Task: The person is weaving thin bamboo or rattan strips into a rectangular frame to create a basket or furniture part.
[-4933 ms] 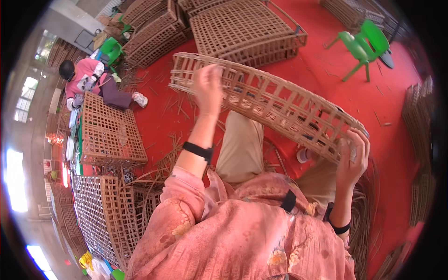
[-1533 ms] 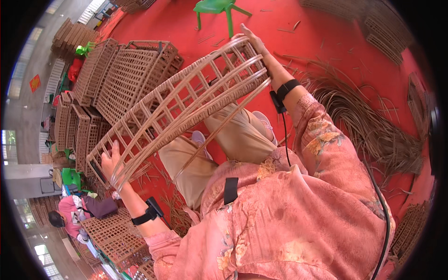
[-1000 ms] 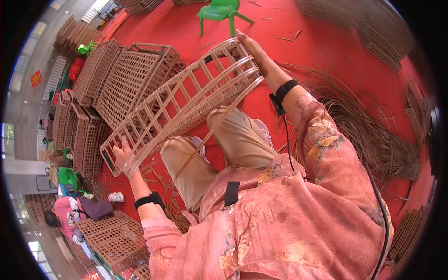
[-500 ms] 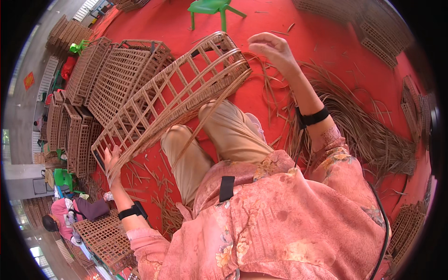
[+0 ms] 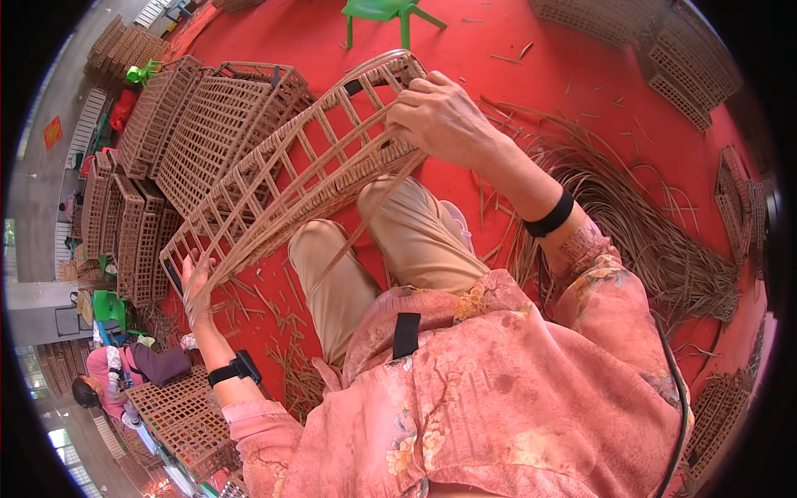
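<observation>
A long brown wicker basket [image 5: 286, 170] with open lattice sides lies tilted across my knees, its far end up and to the right. At the lower left end, my left hand [image 5: 198, 282] is closed around the edge. My right hand [image 5: 436, 120] bends over the upper right end, fingers closed against the woven corner; whether a strand is pinched there is hidden. From that end a loose flat strand [image 5: 365, 217] hangs down past my knee. A dark patch shows on the top rim near the upper end.
Stacked woven baskets [image 5: 212, 124] stand to the left. A heap of long loose strands [image 5: 631, 224] lies right of me. Cut scraps [image 5: 290, 365] litter the red floor. A green stool [image 5: 382, 10] stands ahead. At lower left, another person [image 5: 124, 373] is beside a lattice panel [image 5: 187, 415].
My right hand has come down and left from the air beside the basket onto its upper right end, and its fingers have closed. My left hand keeps its hold.
</observation>
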The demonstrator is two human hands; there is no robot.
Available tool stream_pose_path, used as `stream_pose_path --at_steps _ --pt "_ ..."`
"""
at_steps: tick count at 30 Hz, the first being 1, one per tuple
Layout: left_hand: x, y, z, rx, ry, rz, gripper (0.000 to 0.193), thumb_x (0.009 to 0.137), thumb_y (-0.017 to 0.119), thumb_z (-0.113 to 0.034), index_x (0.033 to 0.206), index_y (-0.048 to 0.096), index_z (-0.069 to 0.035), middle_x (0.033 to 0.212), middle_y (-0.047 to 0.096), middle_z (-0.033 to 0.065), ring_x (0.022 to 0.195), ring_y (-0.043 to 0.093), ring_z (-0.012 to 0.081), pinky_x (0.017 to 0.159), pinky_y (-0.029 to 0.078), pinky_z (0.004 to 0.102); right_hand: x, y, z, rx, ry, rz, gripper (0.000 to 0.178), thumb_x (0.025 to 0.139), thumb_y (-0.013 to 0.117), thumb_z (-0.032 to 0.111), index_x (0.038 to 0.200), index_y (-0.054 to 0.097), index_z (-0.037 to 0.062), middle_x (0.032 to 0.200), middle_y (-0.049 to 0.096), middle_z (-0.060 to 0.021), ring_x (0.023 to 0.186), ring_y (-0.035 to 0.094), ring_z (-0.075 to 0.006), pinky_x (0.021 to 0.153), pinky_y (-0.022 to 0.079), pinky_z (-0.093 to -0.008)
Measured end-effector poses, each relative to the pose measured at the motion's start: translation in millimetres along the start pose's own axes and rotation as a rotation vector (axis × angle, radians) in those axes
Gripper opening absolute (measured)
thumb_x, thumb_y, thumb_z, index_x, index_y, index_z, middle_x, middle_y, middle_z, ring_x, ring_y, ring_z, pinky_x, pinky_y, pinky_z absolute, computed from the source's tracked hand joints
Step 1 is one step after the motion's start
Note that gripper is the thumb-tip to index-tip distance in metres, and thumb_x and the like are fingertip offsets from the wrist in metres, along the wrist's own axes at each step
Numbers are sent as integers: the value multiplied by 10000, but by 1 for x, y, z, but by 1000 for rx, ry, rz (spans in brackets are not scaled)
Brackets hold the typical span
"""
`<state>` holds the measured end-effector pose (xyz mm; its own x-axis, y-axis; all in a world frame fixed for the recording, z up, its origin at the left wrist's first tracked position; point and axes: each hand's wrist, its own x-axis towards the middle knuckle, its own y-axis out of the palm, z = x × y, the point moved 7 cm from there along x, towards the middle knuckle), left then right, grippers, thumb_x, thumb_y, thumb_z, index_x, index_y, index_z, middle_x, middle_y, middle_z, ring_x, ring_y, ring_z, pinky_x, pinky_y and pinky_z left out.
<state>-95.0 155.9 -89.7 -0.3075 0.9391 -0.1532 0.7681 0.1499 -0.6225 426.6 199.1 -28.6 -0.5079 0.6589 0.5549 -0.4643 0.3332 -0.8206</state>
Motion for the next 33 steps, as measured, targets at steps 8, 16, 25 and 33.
stream_pose_path --at_steps 8,16,25,33 --pt "7 -10 11 100 19 -42 857 907 633 -575 1464 360 17 1080 632 89 1160 554 206 1079 338 426 -135 -68 -301 1007 1037 -1309 357 1011 546 266 1173 555 -52 1083 657 -160 876 671 -256 734 570 -357" --pt "-4 -1 2 -14 11 -34 830 909 645 -551 1450 387 23 1093 622 122 1048 601 202 989 446 372 -204 27 -210 1640 1304 117 791 916 483 694 1134 610 -56 896 695 -156 725 662 -182 612 547 -283" --pt "0 3 1 48 -1 5 887 901 621 -585 1485 340 21 1291 562 170 1266 517 270 1095 372 427 -1 -64 -2 399 60 46 684 641 867 230 1242 595 51 1233 634 -105 1178 581 -255 955 480 -382" --pt "1 -7 -7 -50 -59 188 915 868 691 -537 1505 314 1 1401 515 201 1320 491 263 1134 338 403 17 -14 36 -191 -257 259 820 649 813 153 1383 451 94 1044 607 -72 1092 562 -267 972 415 -420"
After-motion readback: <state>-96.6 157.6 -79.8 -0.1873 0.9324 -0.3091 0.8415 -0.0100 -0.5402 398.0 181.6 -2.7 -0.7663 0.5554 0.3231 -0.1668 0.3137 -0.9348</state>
